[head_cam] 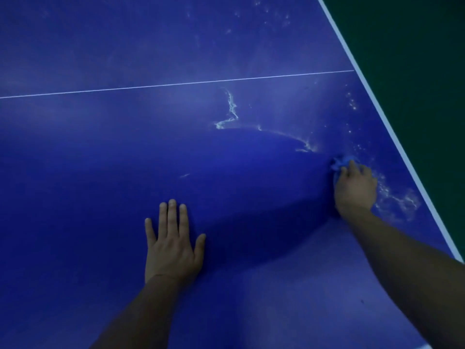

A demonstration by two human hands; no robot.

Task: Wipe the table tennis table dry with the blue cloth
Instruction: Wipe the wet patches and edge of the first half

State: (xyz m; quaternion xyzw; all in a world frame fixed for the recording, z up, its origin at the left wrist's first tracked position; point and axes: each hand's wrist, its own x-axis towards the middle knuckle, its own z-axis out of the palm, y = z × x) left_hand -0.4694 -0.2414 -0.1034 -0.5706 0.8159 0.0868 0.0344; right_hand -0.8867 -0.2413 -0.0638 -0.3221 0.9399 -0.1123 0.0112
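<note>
Blue cloth (340, 162) bunched under right hand (356, 188), on wet table (100, 152)

The deep blue table (100, 152) carries white lines and pale streaks, beside a brighter blue cloth (339, 163) and dark green floor (415, 59).

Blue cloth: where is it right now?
In the head view the blue cloth sits on the right side of the table, gripped by the right hand, near the white edge line and wet streaks.

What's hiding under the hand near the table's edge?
A bunched blue cloth pokes out beyond the right hand, which holds it on the table. The rest is hidden beneath it.
</note>
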